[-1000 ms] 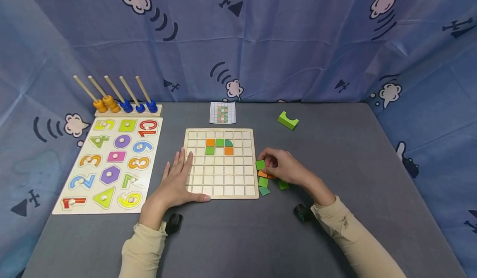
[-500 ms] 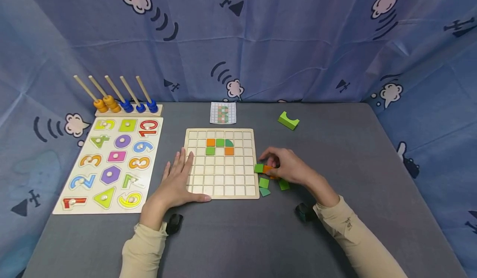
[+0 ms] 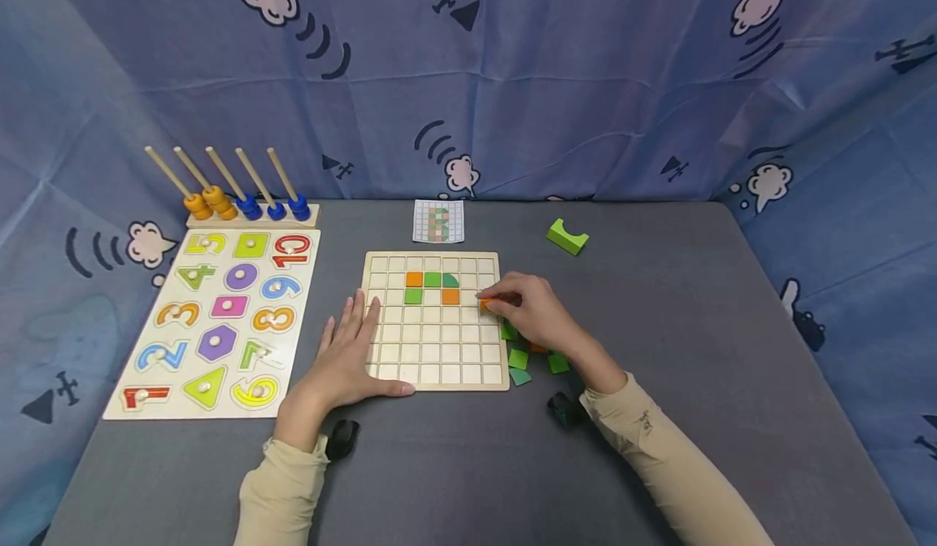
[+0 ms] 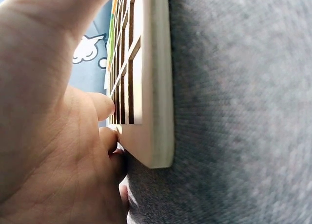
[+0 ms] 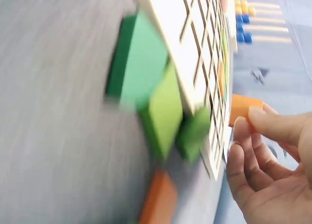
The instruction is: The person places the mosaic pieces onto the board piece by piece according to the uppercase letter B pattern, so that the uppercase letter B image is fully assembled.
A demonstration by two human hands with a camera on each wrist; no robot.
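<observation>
A square wooden grid board (image 3: 432,375) lies on the grey table, with orange and green tiles set in its upper cells. My right hand (image 3: 538,310) pinches an orange square tile (image 5: 243,109) between thumb and fingers, over the board's right side. My left hand (image 3: 351,359) lies spread at the board's left edge, fingers on its rim and thumb along the front corner. In the left wrist view the palm and thumb sit beside the board's corner. Loose tiles, such as a green square (image 3: 518,359) and a teal piece (image 3: 520,377), lie right of the board.
A number puzzle board (image 3: 220,326) and a peg abacus (image 3: 252,214) stand at the left. Behind the grid board lies a printed pattern card (image 3: 437,220). A green arch block (image 3: 567,238) sits at the back right. A blue printed curtain (image 3: 586,123) hangs behind.
My right hand has picked an orange tile from the loose pile and carried it left over the board's right side. A green tile shifted slightly. My left hand has stayed put.
</observation>
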